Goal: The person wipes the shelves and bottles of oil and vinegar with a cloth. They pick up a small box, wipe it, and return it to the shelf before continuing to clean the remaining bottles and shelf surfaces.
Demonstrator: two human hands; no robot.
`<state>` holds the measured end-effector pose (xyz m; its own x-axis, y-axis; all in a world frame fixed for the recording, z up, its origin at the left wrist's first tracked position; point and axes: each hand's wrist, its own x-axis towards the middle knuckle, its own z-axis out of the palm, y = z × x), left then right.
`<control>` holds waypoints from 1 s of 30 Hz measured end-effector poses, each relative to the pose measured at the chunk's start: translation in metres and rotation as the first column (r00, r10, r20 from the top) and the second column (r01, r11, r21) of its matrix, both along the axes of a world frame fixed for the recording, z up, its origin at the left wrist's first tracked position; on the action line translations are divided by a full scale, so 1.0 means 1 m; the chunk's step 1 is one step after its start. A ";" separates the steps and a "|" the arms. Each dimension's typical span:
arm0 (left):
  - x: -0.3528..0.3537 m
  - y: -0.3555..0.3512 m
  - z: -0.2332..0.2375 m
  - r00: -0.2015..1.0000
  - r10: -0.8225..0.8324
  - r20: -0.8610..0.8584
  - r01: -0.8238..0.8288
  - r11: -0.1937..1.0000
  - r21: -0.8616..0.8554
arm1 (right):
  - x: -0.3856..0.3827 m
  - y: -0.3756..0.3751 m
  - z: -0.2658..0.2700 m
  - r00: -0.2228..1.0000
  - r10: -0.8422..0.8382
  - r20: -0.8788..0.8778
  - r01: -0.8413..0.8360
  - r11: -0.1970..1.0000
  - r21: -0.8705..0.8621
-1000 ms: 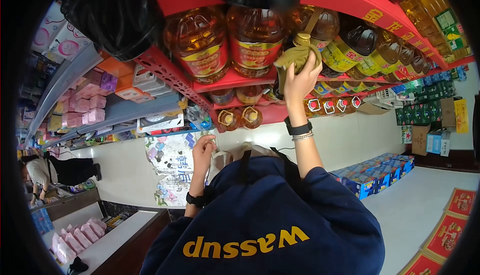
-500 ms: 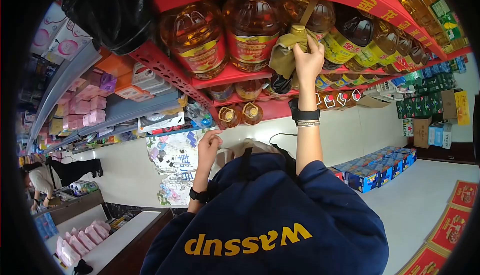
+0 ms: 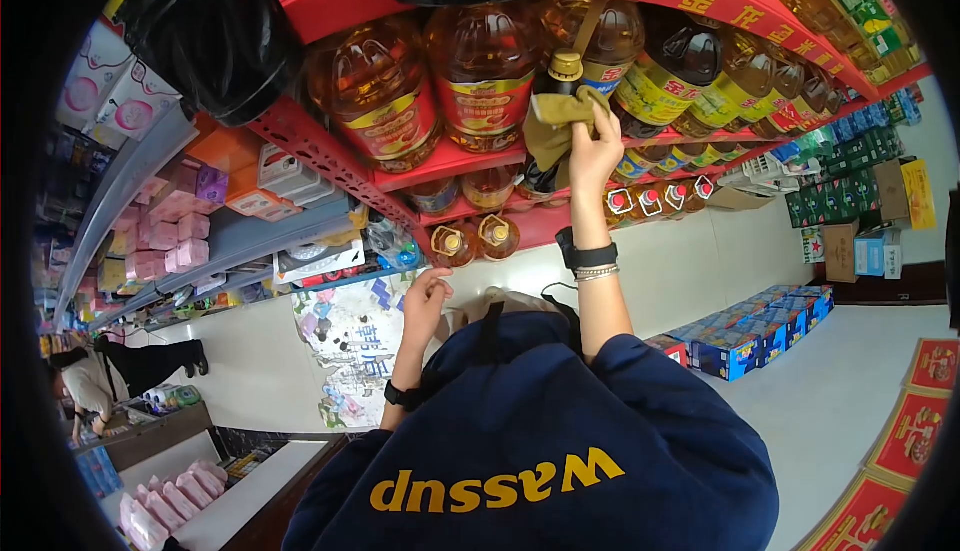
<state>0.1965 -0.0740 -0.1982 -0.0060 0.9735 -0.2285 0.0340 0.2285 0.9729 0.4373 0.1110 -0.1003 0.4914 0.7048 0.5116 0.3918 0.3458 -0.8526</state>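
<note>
My right hand (image 3: 596, 156) grips an olive-green cloth (image 3: 556, 133) and holds it against a dark bottle with a gold cap (image 3: 566, 67). The cloth covers much of that bottle, which stands on the red shelf. Behind it is a large jug of amber oil (image 3: 612, 33); two red-labelled oil jugs, one of them this jug (image 3: 484, 91), stand to the left. Lower down, my left hand (image 3: 425, 306) hangs free with its fingers loosely bent and apart, holding nothing. Nearest to it is a small handled oil bottle (image 3: 453, 243) on the bottom level.
The red shelf edge (image 3: 715, 6) runs above the bottles. Yellow-labelled oil jugs (image 3: 665, 81) line the right. A grey shelf (image 3: 230, 251) with packaged goods stands left. Blue cartons (image 3: 740, 336) sit on the floor behind. Another person (image 3: 100, 381) is at a counter far left.
My right hand has moved down and slightly left with the cloth, so more of the gold-capped bottle's neck shows. My left hand has dropped slightly. The whole view has shifted a little.
</note>
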 end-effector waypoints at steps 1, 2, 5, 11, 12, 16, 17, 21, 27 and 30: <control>0.000 0.001 0.000 1.000 -0.008 -0.013 0.008 1.000 0.010 | -0.002 -0.003 -0.003 0.999 -0.017 0.035 0.017 1.000 0.017; 0.001 0.002 0.000 1.000 -0.016 -0.026 0.016 1.000 0.019 | -0.004 -0.006 -0.005 0.997 -0.035 0.070 0.033 0.999 0.033; 0.000 0.002 0.003 0.999 -0.020 -0.039 0.021 0.999 0.029 | -0.007 -0.017 -0.007 0.983 -0.073 0.166 0.070 0.997 0.025; -0.005 -0.002 0.005 0.999 -0.016 -0.045 0.017 1.000 0.001 | -0.001 -0.005 0.003 0.935 -0.106 0.338 0.100 0.994 0.033; -0.005 -0.004 0.005 0.999 -0.015 -0.046 0.015 1.000 -0.004 | -0.003 -0.002 0.006 0.936 -0.102 0.338 0.099 0.995 0.028; -0.009 -0.007 0.001 0.998 -0.020 -0.055 0.018 1.000 -0.024 | -0.012 0.002 0.007 0.872 -0.179 0.455 0.153 0.984 0.094; -0.009 -0.008 0.000 0.998 -0.023 -0.051 0.020 0.999 -0.042 | -0.015 -0.001 0.003 0.831 -0.179 0.526 0.147 0.984 0.102; -0.007 -0.009 0.001 0.999 -0.029 -0.043 0.027 0.999 -0.035 | -0.031 -0.023 -0.009 0.725 -0.074 0.685 0.104 0.995 -0.002; -0.010 -0.001 0.014 0.995 -0.025 -0.093 0.021 0.999 -0.038 | -0.018 -0.026 -0.008 0.897 -0.083 0.433 0.059 0.996 0.068; -0.015 -0.001 0.010 0.995 -0.026 -0.094 0.022 0.999 -0.043 | -0.016 -0.012 0.018 0.910 -0.189 0.370 0.142 0.979 0.149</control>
<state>0.1814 -0.0752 -0.1882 -0.0067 0.9633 -0.2685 0.1313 0.2670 0.9547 0.4216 0.0988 -0.0821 0.3474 0.5544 0.7562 0.7383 0.3355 -0.5852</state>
